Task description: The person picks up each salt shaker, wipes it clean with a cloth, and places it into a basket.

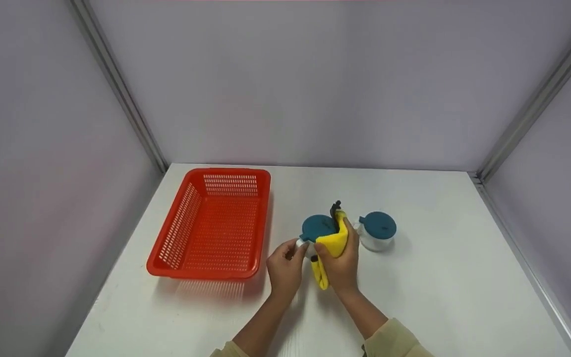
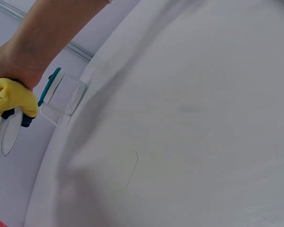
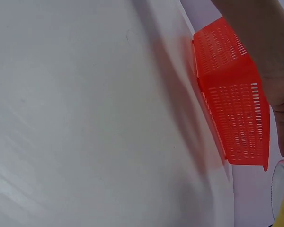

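Note:
A clear glass cup with a round teal lid is held above the table, its base showing in the left wrist view. My left hand pinches the cup's handle between thumb and fingers. Against the cup's right side, my right hand grips a yellow cloth with dark trim, one fold dangling below. Just to the right, a second glass cup with a matching teal lid stands upright on the table, its handle facing left.
Left of the hands sits a red perforated plastic basket with nothing inside. White table surface extends right of the cups. Grey-white panels enclose the back and both sides.

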The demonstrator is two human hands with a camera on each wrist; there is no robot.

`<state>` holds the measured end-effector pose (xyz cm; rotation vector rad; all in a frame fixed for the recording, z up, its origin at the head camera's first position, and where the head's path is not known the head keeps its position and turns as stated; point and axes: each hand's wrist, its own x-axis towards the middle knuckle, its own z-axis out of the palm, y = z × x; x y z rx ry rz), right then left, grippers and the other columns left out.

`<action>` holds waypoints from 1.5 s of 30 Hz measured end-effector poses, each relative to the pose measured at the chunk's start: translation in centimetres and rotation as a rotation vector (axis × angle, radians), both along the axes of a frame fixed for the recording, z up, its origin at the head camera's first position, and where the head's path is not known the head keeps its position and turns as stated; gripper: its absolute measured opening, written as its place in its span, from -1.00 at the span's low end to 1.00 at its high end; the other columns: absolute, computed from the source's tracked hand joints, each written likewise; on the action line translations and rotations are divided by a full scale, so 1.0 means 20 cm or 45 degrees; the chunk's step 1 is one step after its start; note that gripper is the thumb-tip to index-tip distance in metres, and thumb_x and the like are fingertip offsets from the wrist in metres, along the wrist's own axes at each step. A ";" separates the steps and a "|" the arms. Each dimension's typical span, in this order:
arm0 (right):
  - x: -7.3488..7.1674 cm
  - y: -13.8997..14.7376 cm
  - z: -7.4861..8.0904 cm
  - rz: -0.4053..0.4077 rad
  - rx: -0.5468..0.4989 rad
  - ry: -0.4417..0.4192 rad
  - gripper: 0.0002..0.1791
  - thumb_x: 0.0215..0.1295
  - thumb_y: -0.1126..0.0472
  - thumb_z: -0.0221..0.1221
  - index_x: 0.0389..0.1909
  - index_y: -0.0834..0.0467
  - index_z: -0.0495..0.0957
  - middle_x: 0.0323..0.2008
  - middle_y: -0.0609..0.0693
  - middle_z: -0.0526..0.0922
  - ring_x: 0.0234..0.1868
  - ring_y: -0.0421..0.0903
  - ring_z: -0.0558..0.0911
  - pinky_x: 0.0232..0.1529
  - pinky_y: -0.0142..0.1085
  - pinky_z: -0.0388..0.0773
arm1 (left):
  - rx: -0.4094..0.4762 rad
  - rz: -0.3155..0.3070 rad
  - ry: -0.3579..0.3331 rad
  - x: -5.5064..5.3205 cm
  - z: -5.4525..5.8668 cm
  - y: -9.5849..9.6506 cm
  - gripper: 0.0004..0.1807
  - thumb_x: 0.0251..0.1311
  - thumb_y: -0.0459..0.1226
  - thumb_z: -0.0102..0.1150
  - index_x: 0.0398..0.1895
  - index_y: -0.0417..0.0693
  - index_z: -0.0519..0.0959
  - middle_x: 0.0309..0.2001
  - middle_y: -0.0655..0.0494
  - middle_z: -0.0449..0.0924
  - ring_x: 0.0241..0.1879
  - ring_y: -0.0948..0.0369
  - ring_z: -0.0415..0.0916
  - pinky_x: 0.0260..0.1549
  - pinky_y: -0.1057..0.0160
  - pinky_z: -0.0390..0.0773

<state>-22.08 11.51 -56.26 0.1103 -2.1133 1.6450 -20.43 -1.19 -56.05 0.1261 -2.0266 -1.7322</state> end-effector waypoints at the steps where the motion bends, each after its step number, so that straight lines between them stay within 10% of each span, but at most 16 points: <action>1: 0.00 0.00 0.00 -0.008 0.024 -0.001 -0.08 0.16 0.00 0.40 0.47 -0.13 0.09 0.32 -0.10 0.29 0.17 -0.19 0.44 0.24 -0.53 0.36 | 0.003 0.001 0.001 0.00 0.00 0.00 -0.76 0.18 -0.05 0.35 -0.18 0.05 0.70 -0.28 0.21 0.69 -0.31 0.30 0.62 -0.23 0.36 0.68; 20: 0.04 -0.01 0.01 -0.084 0.443 0.113 -0.20 0.10 -0.13 0.41 0.35 -0.04 0.35 0.40 0.10 0.22 0.26 -0.03 0.39 0.24 -0.06 0.50 | -0.054 0.005 0.026 0.00 -0.02 -0.01 -0.85 0.19 -0.29 0.35 -0.17 -0.07 0.70 -0.32 0.20 0.68 -0.35 0.28 0.57 -0.38 0.35 0.67; 35: 0.02 0.00 0.10 -0.106 0.770 0.139 -0.25 0.09 -0.31 0.33 0.28 -0.08 0.47 0.32 0.08 0.35 0.17 -0.05 0.42 0.15 -0.12 0.55 | -0.155 0.046 0.065 -0.01 -0.03 -0.02 -0.85 0.17 -0.32 0.36 -0.19 -0.12 0.71 -0.37 0.17 0.67 -0.40 0.32 0.54 -0.43 0.37 0.63; 45: 0.01 0.01 0.19 -0.068 0.835 -0.079 -0.21 0.07 -0.39 0.28 0.32 -0.14 0.44 0.32 0.04 0.38 0.16 -0.03 0.47 0.17 -0.11 0.56 | -0.219 0.021 0.064 0.00 -0.03 -0.03 -0.81 0.17 -0.29 0.36 -0.15 -0.13 0.70 -0.35 0.18 0.66 -0.39 0.33 0.54 -0.40 0.38 0.64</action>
